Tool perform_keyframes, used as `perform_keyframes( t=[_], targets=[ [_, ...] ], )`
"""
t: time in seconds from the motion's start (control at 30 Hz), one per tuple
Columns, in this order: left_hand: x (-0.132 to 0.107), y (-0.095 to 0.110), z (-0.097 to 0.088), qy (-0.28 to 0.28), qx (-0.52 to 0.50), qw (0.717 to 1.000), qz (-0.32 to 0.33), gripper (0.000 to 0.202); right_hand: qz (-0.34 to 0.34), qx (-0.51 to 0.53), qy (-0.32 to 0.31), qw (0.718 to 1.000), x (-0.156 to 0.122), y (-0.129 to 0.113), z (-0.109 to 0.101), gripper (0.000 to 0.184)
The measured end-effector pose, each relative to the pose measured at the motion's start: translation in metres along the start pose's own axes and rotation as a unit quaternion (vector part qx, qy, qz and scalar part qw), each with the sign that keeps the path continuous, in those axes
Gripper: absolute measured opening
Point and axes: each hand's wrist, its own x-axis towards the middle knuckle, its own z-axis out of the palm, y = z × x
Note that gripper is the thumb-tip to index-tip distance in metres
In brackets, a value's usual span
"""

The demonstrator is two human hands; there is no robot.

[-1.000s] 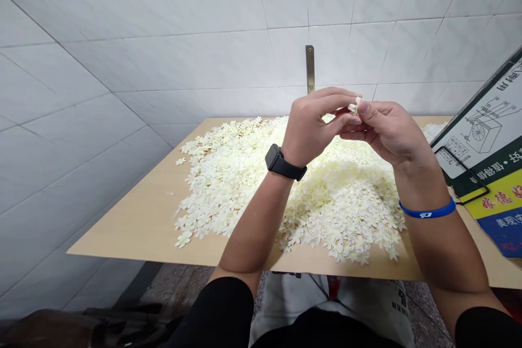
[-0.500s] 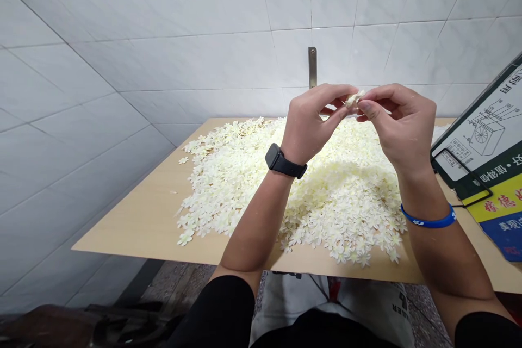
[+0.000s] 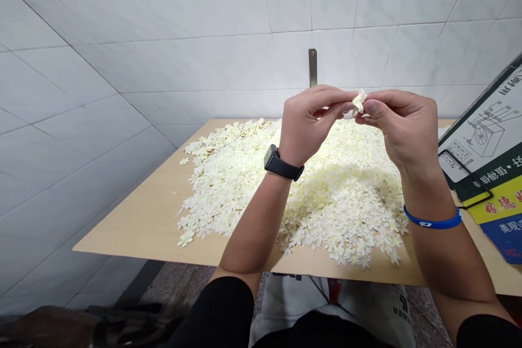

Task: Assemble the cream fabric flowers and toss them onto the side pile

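A small cream fabric flower piece is pinched between the fingertips of both hands, raised above the table. My left hand, with a black watch on its wrist, closes thumb and fingers on the piece from the left. My right hand, with a blue wristband, pinches it from the right. Below them a wide heap of several cream flower petals lies spread over the light wooden table.
A white tiled wall runs behind and to the left, with a metal bracket fixed on it. A printed board with a drawing and coloured lettering leans at the right edge. A white sack sits under the table by my knees.
Both hands stayed raised together on the flower piece, working it between the fingertips. The right hand has turned and lifted a little, and the piece now stands up more plainly between the fingers.
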Motion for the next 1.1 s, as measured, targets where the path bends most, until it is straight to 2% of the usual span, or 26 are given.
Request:
perform_keyframes(
  t=[0.1, 0.33, 0.47, 0.53, 0.77, 1.0, 1.1],
  targets=[
    [0.000, 0.003, -0.002, 0.028, 0.026, 0.999, 0.002, 0.013, -0.010, -0.005, -0.012, 1.000, -0.001, -0.002, 0.001, 0.020],
    [0.001, 0.012, -0.004, 0.055, 0.061, 0.996, 0.025, 0.013, -0.045, -0.037, 0.011, 0.998, -0.003, -0.003, 0.004, 0.015],
    [0.005, 0.013, -0.002, 0.080, 0.034, 0.994, 0.059, 0.008, -0.039, -0.040, 0.004, 0.998, -0.003, -0.001, 0.004, 0.018],
    [0.005, 0.013, -0.002, 0.072, 0.022, 0.995, 0.059, 0.006, -0.037, -0.043, 0.005, 0.998, -0.003, 0.000, 0.004, 0.019],
    [0.002, 0.014, 0.000, -0.007, 0.023, 0.999, -0.037, 0.010, -0.036, -0.068, 0.013, 0.997, -0.003, 0.000, 0.005, 0.016],
    [-0.001, 0.010, 0.005, -0.005, 0.014, 0.999, -0.034, 0.017, -0.046, -0.139, 0.044, 0.988, -0.006, -0.010, 0.011, 0.016],
    [-0.001, 0.013, 0.006, 0.004, 0.014, 1.000, -0.023, 0.012, -0.040, -0.161, 0.059, 0.984, -0.005, -0.012, 0.012, 0.021]
  ],
)
